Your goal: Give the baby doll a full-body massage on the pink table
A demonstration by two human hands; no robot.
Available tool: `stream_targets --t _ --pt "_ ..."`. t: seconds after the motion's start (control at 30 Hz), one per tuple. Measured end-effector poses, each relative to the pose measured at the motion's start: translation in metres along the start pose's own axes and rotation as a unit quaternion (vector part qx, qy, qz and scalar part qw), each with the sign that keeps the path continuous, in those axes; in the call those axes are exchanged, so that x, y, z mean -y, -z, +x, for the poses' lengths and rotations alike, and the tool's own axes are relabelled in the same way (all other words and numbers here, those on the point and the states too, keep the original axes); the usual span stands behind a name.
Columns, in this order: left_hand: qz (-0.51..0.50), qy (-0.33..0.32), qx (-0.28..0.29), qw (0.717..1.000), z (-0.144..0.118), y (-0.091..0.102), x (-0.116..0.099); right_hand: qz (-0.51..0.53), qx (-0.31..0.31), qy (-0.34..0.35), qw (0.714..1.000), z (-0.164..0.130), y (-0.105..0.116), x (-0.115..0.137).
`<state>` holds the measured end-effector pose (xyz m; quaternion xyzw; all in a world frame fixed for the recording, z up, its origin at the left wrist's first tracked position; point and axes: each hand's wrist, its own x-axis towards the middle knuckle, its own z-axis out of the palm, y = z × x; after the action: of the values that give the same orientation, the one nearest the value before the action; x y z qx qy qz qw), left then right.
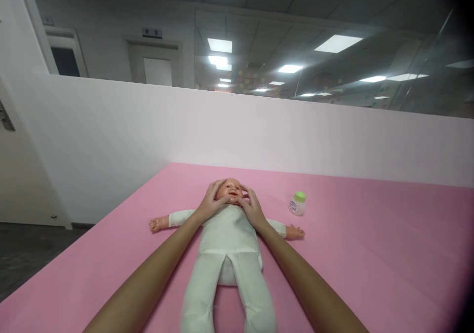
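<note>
A baby doll [230,232] with a white cloth body lies on its back, head at the far end and arms spread to the sides. My left hand [212,202] is curved around the left side of its head, thumb by the cheek. On the opposite side, my right hand [253,207] cups the head, thumb near the chin. Together both hands hold the doll's head [233,187] between them. The fingertips are partly hidden beside the head. To the right of the doll stands a small clear jar [297,206] with a green lid.
The doll and jar rest on a pink table surface [363,234]. A white partition [296,135] runs along the back edge, with glass above it on the right. On the far left are a door [25,175] and dark floor [25,254].
</note>
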<state>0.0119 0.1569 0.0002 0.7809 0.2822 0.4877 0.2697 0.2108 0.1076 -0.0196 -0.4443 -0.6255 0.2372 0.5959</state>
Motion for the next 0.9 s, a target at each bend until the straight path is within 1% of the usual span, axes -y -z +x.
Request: stream_targets --t 0.1,0.23,0.5,0.9 --pt "0.001 0.009 -0.003 1.000 -0.0006 -0.0011 0.0014 -0.001 0.007 -0.003 1.000 -0.0008 0.0004 0.0005" --pt "0.006 0.003 -0.004 1.000 -0.0019 -0.0028 0.0042 -0.001 0.012 0.003 1.000 -0.0012 0.0006 -0.0010" --pt "0.008 0.000 -0.004 1.000 -0.0011 -0.0005 -0.0005 -0.001 -0.003 0.001 1.000 -0.0005 0.0001 0.0017" --pt "0.005 0.003 0.002 1.000 -0.0017 -0.0018 0.0011 -0.002 0.010 0.003 1.000 -0.0008 0.0001 -0.0016"
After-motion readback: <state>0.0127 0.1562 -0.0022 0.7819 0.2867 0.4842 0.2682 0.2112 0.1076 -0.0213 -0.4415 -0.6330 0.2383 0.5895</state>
